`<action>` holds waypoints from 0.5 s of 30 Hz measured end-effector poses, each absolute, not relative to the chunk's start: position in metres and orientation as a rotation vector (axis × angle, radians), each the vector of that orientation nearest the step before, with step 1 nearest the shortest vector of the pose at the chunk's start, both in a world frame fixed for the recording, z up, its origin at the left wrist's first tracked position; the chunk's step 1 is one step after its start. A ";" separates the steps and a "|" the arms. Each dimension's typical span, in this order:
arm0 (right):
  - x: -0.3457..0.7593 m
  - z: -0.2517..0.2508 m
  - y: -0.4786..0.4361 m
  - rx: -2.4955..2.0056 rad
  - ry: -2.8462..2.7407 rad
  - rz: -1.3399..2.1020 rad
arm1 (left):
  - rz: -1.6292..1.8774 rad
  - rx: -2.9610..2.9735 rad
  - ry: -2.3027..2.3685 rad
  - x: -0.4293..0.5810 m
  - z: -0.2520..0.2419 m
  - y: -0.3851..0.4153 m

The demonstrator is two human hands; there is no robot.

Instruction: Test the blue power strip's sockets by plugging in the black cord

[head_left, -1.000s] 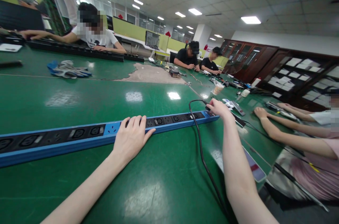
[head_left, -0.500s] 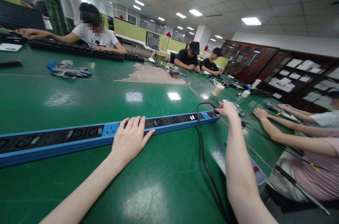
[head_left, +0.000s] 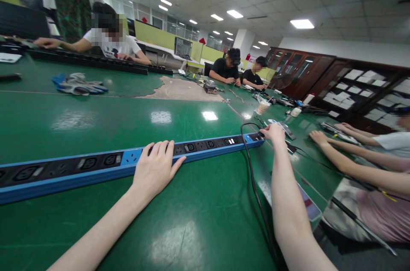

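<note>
A long blue power strip with black sockets lies across the green table, running from the left edge to the middle right. My left hand is wrapped over its middle, fingers across the sockets and thumb along the near side. At the far right end, my right hand pinches a small black plug, partly hidden by the fingers. Whether the plug sits in a socket, I cannot tell. From there a black cable loops over the strip and runs down toward me.
A phone-like object lies beside my right forearm. Farther off are work gloves, a plastic cup and a white bottle. A co-worker's arm rests on the table to the right; others sit across it.
Both hands keep their places on the strip and plug. The cable's loop has shifted slightly to the right. The co-worker at far left has moved a hand a little.
</note>
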State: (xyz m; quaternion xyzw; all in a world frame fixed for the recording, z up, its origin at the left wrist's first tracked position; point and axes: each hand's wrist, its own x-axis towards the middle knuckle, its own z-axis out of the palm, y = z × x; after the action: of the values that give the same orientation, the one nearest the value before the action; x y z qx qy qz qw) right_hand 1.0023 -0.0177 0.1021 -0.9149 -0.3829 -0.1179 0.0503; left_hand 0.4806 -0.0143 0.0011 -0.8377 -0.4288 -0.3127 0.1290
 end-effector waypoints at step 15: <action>0.989 0.106 -0.022 -2.704 -1.174 -0.403 | -0.904 -2.425 -1.225 0.481 0.001 -0.014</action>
State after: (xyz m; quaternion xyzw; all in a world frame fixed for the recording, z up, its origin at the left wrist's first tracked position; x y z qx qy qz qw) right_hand 0.9894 -0.0221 0.1060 -0.9057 -0.3932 -0.1349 0.0829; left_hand 0.4809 -0.0142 0.0008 -0.8387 -0.4238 -0.3126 0.1389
